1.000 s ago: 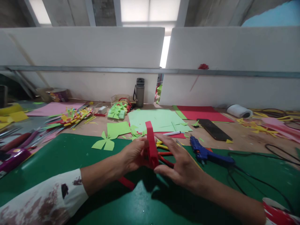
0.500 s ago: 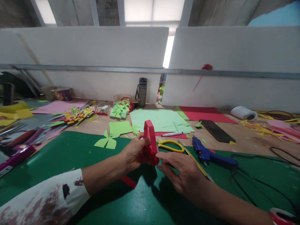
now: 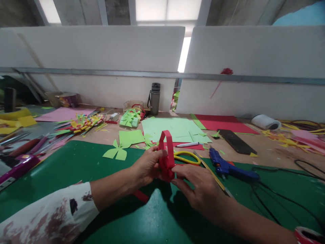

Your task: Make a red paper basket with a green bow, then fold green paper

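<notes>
A red paper strip (image 3: 168,144), bent into an upright loop, is held above the green mat (image 3: 157,220). My left hand (image 3: 148,166) pinches it from the left, thumb across the lower part of the loop. From the right, my right hand (image 3: 195,184) grips the folded lower end between thumb and fingertips. A red tail of paper (image 3: 141,196) hangs below my left wrist. Yellow-handled scissors (image 3: 187,157) lie just behind my right hand, beside a yellow cutter knife (image 3: 215,176).
On the right lie a blue glue gun (image 3: 231,167) with its black cord and a dark phone (image 3: 236,141). Green paper sheets (image 3: 172,128), a white pen (image 3: 188,144) and a grey bottle (image 3: 154,99) are further back. Paper flowers (image 3: 87,122) lie at left.
The red loop has turned a little and its opening shows wider. Both hands keep their hold, with my right fingers still at its lower end. The view has shifted slightly.
</notes>
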{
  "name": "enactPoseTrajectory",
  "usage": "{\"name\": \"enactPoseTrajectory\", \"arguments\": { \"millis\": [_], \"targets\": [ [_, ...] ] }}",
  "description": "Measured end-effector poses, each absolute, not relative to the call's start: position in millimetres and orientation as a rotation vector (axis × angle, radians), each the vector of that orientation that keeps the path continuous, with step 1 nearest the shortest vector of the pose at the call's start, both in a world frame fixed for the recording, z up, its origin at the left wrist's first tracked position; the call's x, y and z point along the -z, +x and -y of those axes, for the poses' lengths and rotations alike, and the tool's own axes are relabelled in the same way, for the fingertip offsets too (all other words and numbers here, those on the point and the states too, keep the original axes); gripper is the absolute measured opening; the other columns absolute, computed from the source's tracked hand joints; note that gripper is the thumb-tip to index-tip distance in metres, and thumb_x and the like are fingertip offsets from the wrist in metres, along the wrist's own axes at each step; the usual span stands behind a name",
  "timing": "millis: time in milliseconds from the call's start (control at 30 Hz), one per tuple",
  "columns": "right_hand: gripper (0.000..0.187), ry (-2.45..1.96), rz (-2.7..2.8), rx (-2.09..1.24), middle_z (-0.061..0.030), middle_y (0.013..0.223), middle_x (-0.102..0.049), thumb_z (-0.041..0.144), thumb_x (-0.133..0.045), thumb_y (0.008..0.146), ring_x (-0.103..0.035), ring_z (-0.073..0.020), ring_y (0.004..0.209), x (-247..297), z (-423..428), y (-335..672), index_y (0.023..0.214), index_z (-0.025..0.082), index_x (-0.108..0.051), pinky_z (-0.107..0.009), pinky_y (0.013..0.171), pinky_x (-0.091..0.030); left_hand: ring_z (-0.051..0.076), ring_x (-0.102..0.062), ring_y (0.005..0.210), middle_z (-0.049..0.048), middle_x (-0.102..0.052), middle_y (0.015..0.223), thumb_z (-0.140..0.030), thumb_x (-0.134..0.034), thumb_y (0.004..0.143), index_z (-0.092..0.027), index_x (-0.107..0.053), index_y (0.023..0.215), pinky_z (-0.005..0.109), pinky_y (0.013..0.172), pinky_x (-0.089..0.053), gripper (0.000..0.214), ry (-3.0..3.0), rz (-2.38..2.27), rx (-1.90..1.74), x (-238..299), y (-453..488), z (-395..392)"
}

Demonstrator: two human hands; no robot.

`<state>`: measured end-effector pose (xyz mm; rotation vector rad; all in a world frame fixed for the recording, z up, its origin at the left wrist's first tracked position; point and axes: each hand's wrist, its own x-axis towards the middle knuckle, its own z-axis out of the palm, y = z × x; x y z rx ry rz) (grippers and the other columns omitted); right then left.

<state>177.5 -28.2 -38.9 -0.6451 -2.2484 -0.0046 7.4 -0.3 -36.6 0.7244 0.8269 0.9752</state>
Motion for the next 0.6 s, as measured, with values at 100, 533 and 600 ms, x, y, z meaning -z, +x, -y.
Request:
{"name": "enactPoseTrajectory", "arguments": {
  "millis": [100,533,600],
  "targets": [
    [0.012,-0.672,2.266,-0.012,-0.0050,0.086,-0.072,0.018,-0.054,0.088,-0.068,-0.0174,0.078,38.7,28.9,177.7,0.099,0.019,-0.058,-0.029,0.072,-0.053,0.010,-0.048,0.045,-0.0053,-0.053,0.058,-0.023,-0.067,0.068,-0.018,-0.052,0.093,0.031,0.055,-0.049,0.030,0.696,-0.858,-1.003,33.8,7.9,2.0],
    [0.005,-0.645,2.352,0.059,-0.0035,0.073,-0.065,0.020,-0.052,0.089,-0.061,-0.0168,0.068,29.5,29.7,179.9,0.087,0.018,-0.056,-0.029,0.065,-0.046,0.013,-0.055,0.051,-0.0025,-0.059,0.070,-0.018,-0.064,0.065,-0.021,-0.044,0.114,0.029,0.048,-0.050,0.054,0.715,-0.896,-1.071,36.6,9.2,2.7],
    [0.006,-0.696,2.277,-0.008,-0.0022,0.073,-0.064,0.024,-0.055,0.087,-0.060,-0.0161,0.065,29.2,28.6,180.5,0.089,0.018,-0.054,-0.028,0.062,-0.046,0.014,-0.057,0.053,-0.0013,-0.059,0.073,-0.020,-0.067,0.065,-0.022,-0.042,0.118,0.027,0.048,-0.050,0.058,0.746,-0.871,-1.099,34.4,9.0,3.3]
  ]
}}
